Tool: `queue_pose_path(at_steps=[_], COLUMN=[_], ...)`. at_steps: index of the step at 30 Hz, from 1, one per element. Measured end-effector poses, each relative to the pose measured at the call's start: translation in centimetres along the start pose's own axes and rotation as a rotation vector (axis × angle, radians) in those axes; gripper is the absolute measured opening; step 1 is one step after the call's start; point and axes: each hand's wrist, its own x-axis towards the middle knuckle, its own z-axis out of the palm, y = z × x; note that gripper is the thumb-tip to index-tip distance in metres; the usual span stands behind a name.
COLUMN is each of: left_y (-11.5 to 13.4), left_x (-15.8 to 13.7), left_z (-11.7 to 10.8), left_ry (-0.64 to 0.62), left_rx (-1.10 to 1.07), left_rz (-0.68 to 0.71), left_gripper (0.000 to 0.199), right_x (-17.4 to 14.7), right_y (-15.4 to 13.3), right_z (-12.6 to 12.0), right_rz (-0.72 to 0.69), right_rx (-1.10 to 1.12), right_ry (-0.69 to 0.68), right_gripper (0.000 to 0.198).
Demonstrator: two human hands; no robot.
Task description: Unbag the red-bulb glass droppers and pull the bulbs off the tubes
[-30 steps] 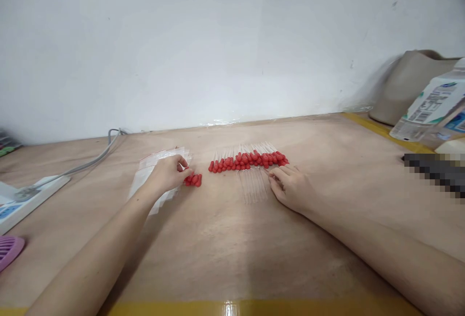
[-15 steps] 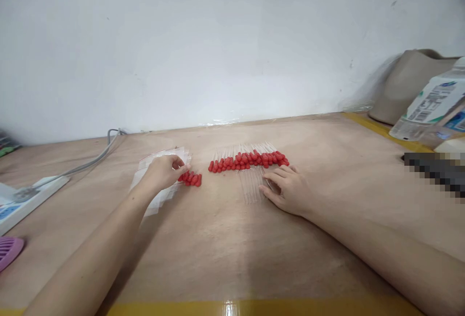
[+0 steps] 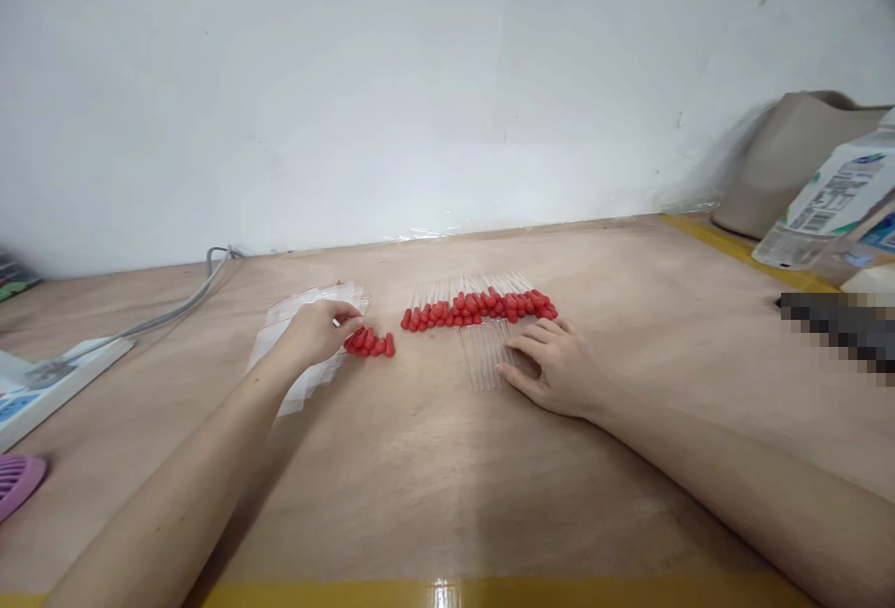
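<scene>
On the left, my left hand (image 3: 318, 333) hovers over a fan of clear plastic zip bags (image 3: 297, 400), thumb and forefinger brought together in a pinch. Beside its fingertips lies a small cluster of red rubber bulbs (image 3: 378, 347); whatever the fingers hold is hidden. My right hand (image 3: 552, 367) rests on the table at the right end of a row of thin clear tubes (image 3: 479, 356). Its thumb and fingers are apart, touching or close to the last tubes. Just beyond lies a long row of droppers with red bulbs (image 3: 479, 308), their clear stems pointing to the wall.
A white power strip (image 3: 66, 393) with a grey cable (image 3: 174, 317) lies at left, near a purple slotted object (image 3: 20, 485). At right are a grey-brown container (image 3: 769, 165), a labelled plastic bottle (image 3: 825, 207) and a blurred-out dark object (image 3: 835, 328).
The small cluster of red bulbs beside my left hand has spread slightly, with one bulb now further right. Both hands have hardly moved.
</scene>
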Motion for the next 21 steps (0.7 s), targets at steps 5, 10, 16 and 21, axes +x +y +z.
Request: queue_pose_path(at_steps=[5, 10, 16, 21], left_y=[1.5, 3.7, 4.5, 4.8], left_x=[-0.6, -0.4, 1.6, 2.0], left_z=[0.0, 1.7, 3.6, 3.5], left_ry=[0.102, 0.095, 0.05, -0.124], left_rx=[-0.004, -0.026, -0.014, -0.155], left_rz=[0.008, 0.151, 0.148, 0.099], left_gripper=[0.024, 0.032, 0.039, 0.037], right_x=[-0.1, -0.1, -0.1, 0.0], right_y=[0.2, 0.4, 0.4, 0.4], right_z=[0.3, 0.4, 0.4, 0.4], right_rz=[0.026, 0.033, 0.049, 0.056], right_rx=[0.01, 0.018, 0.027, 0.038], right_ry=[0.009, 0.023, 0.013, 0.022], right_gripper=[0.028, 0.027, 0.025, 0.025])
